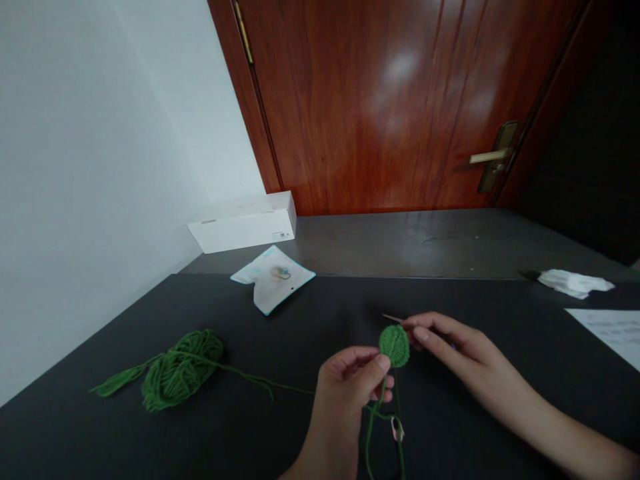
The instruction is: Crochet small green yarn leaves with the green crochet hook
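Between the thumb and fingers of my left hand (357, 380) is a small round green crocheted piece (395, 345), held up above the dark table. My right hand (450, 343) pinches a thin crochet hook (393, 318), whose slim shaft points left past the top of the piece. A bit of purple shows under the right fingers; most of the handle is hidden. Strands of green yarn hang below the left hand, and a pale pink stitch marker (397, 429) dangles among them. Yarn also runs left across the table to a loose green skein (185, 370).
A white and teal pouch (280, 280) lies behind the skein, before a long white box (245, 223) against the wall. On the right are a crumpled white packet (575, 283) and a printed sheet (613, 333). A brown wooden door (350, 113) stands behind the table.
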`<state>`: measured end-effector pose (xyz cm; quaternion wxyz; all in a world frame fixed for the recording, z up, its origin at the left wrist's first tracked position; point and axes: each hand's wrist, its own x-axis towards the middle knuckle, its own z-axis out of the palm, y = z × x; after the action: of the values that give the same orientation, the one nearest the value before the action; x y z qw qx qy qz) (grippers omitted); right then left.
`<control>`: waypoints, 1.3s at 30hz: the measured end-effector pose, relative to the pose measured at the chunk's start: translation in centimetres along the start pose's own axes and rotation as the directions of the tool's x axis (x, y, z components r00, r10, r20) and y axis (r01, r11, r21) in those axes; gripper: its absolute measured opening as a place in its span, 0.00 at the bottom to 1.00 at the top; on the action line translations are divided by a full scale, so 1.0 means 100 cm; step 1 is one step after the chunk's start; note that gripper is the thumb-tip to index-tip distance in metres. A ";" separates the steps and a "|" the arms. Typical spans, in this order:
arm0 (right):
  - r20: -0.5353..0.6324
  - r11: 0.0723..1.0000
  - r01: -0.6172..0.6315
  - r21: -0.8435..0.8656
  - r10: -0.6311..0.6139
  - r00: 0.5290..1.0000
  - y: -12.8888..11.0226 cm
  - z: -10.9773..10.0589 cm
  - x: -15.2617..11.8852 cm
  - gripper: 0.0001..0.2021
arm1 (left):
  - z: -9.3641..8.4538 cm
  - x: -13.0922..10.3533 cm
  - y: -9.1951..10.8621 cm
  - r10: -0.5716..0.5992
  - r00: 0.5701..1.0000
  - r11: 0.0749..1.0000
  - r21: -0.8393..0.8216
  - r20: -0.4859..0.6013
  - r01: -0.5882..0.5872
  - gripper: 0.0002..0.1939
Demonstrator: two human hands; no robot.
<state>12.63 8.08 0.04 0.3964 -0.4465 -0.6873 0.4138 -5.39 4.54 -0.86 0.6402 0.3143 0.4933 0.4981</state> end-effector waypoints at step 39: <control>0.091 0.799 -0.258 0.543 0.249 0.964 -0.003 0.014 -0.001 0.15 | 0.000 0.009 -0.019 0.022 0.998 0.997 0.075 0.065 -0.027 0.16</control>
<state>11.24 7.61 -0.16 0.4438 -0.3982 -0.4763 0.6463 -4.71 4.81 -2.84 0.6371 0.3601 0.4871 0.4766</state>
